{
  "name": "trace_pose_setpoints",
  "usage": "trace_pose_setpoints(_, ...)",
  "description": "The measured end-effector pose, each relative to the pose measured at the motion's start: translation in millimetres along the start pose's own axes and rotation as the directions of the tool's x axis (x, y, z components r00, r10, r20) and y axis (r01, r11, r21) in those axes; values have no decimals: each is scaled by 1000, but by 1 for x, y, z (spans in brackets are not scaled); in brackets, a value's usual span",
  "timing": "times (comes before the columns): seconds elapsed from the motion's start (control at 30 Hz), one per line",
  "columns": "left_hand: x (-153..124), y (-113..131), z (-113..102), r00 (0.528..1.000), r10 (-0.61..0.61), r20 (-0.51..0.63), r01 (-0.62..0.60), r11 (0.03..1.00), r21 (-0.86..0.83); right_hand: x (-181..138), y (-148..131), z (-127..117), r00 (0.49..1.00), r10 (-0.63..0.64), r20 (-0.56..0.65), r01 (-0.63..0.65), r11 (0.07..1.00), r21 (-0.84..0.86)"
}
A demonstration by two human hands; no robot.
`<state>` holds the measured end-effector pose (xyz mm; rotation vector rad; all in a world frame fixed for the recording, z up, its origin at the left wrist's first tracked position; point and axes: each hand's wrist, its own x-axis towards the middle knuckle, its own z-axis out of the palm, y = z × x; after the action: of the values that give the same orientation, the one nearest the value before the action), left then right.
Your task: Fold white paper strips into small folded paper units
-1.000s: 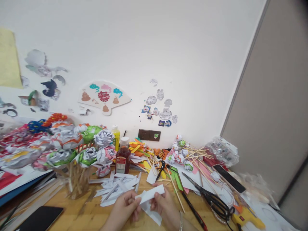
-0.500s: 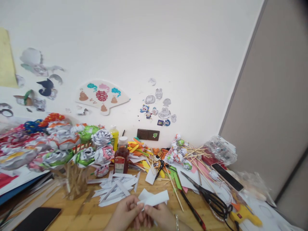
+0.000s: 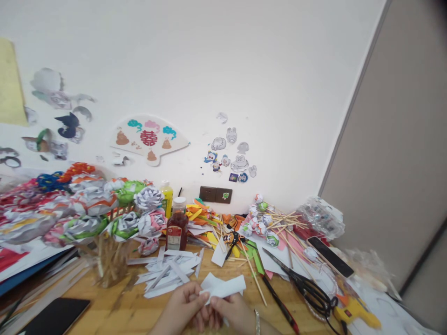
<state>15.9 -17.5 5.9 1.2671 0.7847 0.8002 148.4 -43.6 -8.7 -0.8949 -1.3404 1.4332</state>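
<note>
Low in the centre, a piece of white folded paper (image 3: 228,287) is pinched between both thumbs and fingers. My left hand (image 3: 186,304) grips its left side, thumb pointing inward. On the right side my right hand (image 3: 228,311) is closed on the same paper, with a bracelet at the wrist. The two hands touch below the paper, and some fingertips are hidden. Just beyond my left hand lies a heap of white paper strips (image 3: 169,270). A thin wooden stick (image 3: 254,274) lies beyond my right hand.
Paper flowers in a clear holder (image 3: 108,267) stand left, beside a red-brown bottle (image 3: 177,228) and a yellow bottle (image 3: 167,200). To the right lie a dark red-ended pen (image 3: 279,304), black scissors (image 3: 307,291), a yellow glue gun (image 3: 359,312) and a phone (image 3: 330,257). A black tablet (image 3: 57,316) lies front left.
The view has shifted very slightly. Both hands keep the same hold on the paper, with no other visible movement.
</note>
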Motion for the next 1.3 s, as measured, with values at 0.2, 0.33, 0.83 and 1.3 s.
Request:
trace_pose_setpoints(0.2,0,0,-1,1000,-18,16,17,999,28,1,3,-1,1000,5,6,-5,1000,4)
trace_pose_setpoints(0.33,-1,0,-2,1000,-26,18,25,999,43,0,-2,0,1000,-7,16,7,1000,12)
trace_pose_setpoints(0.83,1,-2,0,998,32,51,-32,999,-5,3,5,1,1000,17,-24,-19,994,-106)
trace_pose_setpoints(1.3,6,-2,-9,999,-30,-22,30,999,18,5,4,-6,990,58,-128,-57,998,11)
